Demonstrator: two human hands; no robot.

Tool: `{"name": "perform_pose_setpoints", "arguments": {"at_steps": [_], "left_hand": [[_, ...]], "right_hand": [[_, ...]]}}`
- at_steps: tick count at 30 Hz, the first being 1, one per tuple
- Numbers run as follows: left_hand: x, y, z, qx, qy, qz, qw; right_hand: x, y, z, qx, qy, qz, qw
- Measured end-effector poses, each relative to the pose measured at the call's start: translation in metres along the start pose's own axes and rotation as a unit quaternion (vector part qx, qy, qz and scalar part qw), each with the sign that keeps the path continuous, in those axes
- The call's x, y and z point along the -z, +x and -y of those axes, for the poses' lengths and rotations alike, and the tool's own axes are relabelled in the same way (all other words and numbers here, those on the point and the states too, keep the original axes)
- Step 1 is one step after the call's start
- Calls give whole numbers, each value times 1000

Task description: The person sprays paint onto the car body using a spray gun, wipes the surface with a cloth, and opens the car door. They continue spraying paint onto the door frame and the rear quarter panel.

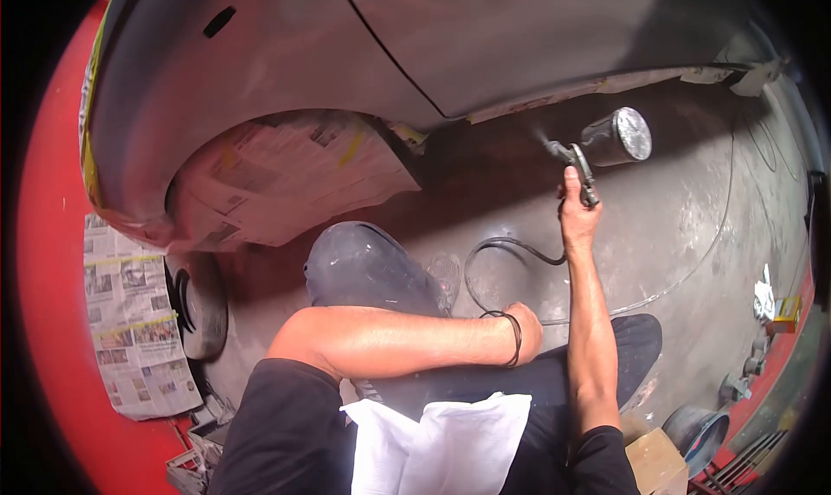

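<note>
My right hand [578,214] is closed around the handle of a spray gun [582,170], its arm stretched forward over the floor. A silvery, paint-speckled cup [619,138] is fixed to the gun, and a faint mist shows at the nozzle. The nozzle points left toward the grey car body panel [286,54]. From the gun's handle a dark air hose [506,241] loops down to my left hand [525,326], which is closed by my knee. The hose comes out on both sides of this fist; the fingers are mostly hidden. Dark bands circle the left wrist.
Newspaper [294,170] masks the wheel arch; more newspaper [138,322] hangs over a red surface at left, beside a tyre [203,309]. A cardboard box [655,465] and a bucket [697,434] stand at lower right. The hose trails across the floor at right.
</note>
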State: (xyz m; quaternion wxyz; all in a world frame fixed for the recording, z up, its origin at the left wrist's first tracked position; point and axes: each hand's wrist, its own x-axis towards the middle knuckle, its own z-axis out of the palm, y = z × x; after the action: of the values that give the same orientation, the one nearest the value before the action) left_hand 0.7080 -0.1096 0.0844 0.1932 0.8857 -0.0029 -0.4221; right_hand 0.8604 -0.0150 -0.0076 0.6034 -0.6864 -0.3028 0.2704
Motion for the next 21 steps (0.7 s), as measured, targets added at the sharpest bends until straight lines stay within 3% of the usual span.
{"name": "perform_pose_setpoints", "arguments": {"at_steps": [4, 7, 10, 14, 19, 21], "left_hand": [[-7, -6, -5, 24, 6, -14, 1000], [-6, -9, -1, 21, -6, -10, 1000], [-9, -16, 4, 30, -15, -34, 999], [-10, -25, 13, 37, -25, -66, 997], [-5, -30, 14, 42, 1, -90, 995], [-7, -29, 11, 42, 7, -102, 994]], "right_hand": [[-12, -21, 12, -56, 86, 137, 985], [-11, -14, 8, -4, 23, 134, 991], [-15, -7, 6, 74, -4, 1, 997], [-5, -28, 34, 32, 68, -57, 996], [30, -44, 61, 16, 102, 115, 988], [33, -31, 45, 46, 61, 90, 993]]}}
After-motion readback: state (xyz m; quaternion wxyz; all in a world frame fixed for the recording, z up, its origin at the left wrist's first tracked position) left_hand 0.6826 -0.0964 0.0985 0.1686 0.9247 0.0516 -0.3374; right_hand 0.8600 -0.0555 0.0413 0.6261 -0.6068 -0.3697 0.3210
